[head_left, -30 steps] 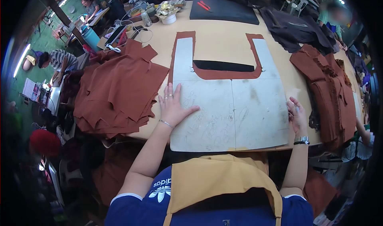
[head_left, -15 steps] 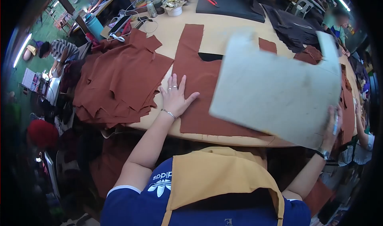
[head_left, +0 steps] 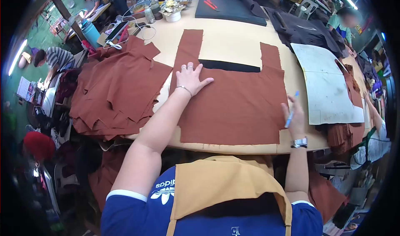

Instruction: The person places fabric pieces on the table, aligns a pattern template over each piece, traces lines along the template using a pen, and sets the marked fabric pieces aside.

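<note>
A rust-brown fabric piece (head_left: 233, 107) with two upright strips lies flat before me, a black strip (head_left: 229, 65) showing along its upper cut-out. My left hand (head_left: 191, 80) rests on its upper left part, fingers spread, holding nothing. Beside its right edge, my right hand (head_left: 295, 118) has a blue-and-white pen (head_left: 290, 116) between its fingers. Farther right lies a pale grey-white pattern template (head_left: 327, 86), apart from that hand and partly over other brown fabric.
A pile of brown fabric pieces (head_left: 116, 90) covers the table's left side. Farther back are a dark board (head_left: 231, 13) with red-handled pliers or cutters (head_left: 211, 4), dark fabric (head_left: 306, 30), a white tub (head_left: 173, 15) and cables. Co-workers sit around the room.
The template has moved from over the brown fabric to the right and been let go. My right hand has come back left with the pen; my left hand stays on the fabric.
</note>
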A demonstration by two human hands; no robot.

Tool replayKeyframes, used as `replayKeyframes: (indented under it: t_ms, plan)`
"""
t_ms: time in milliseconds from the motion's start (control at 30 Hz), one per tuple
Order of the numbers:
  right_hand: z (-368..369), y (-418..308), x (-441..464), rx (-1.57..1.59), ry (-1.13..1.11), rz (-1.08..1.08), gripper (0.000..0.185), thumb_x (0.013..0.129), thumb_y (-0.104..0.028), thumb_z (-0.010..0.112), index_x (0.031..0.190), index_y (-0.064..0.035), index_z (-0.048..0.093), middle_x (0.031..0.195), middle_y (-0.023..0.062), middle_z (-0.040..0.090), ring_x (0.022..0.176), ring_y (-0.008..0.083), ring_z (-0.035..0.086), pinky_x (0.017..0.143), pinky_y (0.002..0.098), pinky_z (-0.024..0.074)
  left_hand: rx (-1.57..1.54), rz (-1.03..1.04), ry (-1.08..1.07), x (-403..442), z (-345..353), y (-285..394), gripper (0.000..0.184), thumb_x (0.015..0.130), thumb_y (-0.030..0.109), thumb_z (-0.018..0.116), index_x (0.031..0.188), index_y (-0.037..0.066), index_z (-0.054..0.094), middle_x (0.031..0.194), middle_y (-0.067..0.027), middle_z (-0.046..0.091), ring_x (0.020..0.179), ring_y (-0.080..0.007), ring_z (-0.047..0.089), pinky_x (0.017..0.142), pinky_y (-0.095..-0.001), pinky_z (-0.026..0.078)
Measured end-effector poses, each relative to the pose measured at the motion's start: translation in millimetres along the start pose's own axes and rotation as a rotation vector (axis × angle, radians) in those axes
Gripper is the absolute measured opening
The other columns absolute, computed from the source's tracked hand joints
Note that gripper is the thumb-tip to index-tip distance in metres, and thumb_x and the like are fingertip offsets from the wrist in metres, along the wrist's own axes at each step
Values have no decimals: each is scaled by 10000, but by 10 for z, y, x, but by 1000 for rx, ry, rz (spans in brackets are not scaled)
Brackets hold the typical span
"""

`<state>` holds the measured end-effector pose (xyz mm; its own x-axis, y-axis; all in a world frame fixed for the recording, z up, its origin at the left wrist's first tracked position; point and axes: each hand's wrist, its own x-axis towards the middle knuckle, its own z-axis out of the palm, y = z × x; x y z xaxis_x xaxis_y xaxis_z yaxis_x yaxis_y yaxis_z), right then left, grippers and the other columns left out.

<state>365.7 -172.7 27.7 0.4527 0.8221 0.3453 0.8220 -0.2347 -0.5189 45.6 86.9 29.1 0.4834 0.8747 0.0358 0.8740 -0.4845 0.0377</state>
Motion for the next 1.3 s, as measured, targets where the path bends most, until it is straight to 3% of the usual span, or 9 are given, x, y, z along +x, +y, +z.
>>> replayKeyframes:
  t_ms: [267,467,600,700,833,1000,1100,1200,1300]
  plan:
    - [238,-19,-119,-81,59,-184,381,805,-186,786,1129,-56,634,1173,147,684,1032,330,638,915,426,489,5,28,58,13,186,-90,812,859,752,481,1428,173,491,1380,-132,477,1248,-316,462,970,-508,401]
    - [268,21,-53,-23,70,-182,358,804,-169,786,1111,-51,643,1171,155,681,1040,333,640,923,422,493,-76,-331,131,-220,119,-230,1053,746,788,598,1485,82,342,1491,-178,373,1399,-346,355,1064,-652,284]
    - [272,2,-70,-4,70,-145,351,802,-154,786,1106,-46,646,1148,156,685,1040,341,640,920,421,501,-89,-344,213,-562,342,-301,907,781,727,618,1426,114,447,1528,-188,355,1438,-301,306,1045,-698,270]
    - [250,18,-56,-46,44,-117,355,838,-182,762,1142,-43,644,1130,158,687,1047,329,642,925,410,501,-121,-262,248,-562,354,-293,728,869,602,625,1360,76,516,1430,-200,480,1344,-343,432,1039,-552,375]
    - [201,-86,0,55,-65,66,381,917,-262,692,1212,-30,624,1171,170,669,1093,317,630,944,400,487,-939,-277,128,-500,231,-268,440,964,308,619,1294,33,524,1269,-187,588,1218,-304,552,1027,-370,416]
    - [433,287,146,176,-99,52,429,989,-269,614,1291,30,561,1233,180,634,1143,255,598,1010,360,451,-1436,-437,722,-716,167,-928,508,1027,328,532,1319,-79,451,1261,-196,578,1202,-270,531,1061,-342,384]
    - [408,210,152,74,-144,12,407,972,-220,646,1267,48,559,1249,181,615,1179,260,579,1043,360,444,-1062,-529,843,-1643,-402,-1886,473,1020,382,529,1148,-61,634,1068,-166,641,1020,-175,556,918,-377,446]
    - [512,421,160,149,-144,14,425,994,-239,614,1294,52,538,1307,180,577,1220,254,551,1072,359,426,-1374,-848,935,-2820,-666,-2736,494,1031,366,521,1299,-43,592,1289,-57,610,1200,-113,536,1089,-289,374]
    - [453,269,125,167,-156,23,425,996,-247,610,1292,51,542,1299,182,585,1215,255,558,1072,361,427,-1724,-896,924,-4388,-485,-3690,459,1024,365,524,1270,-13,610,1162,-77,682,1006,-139,671,909,-274,526]
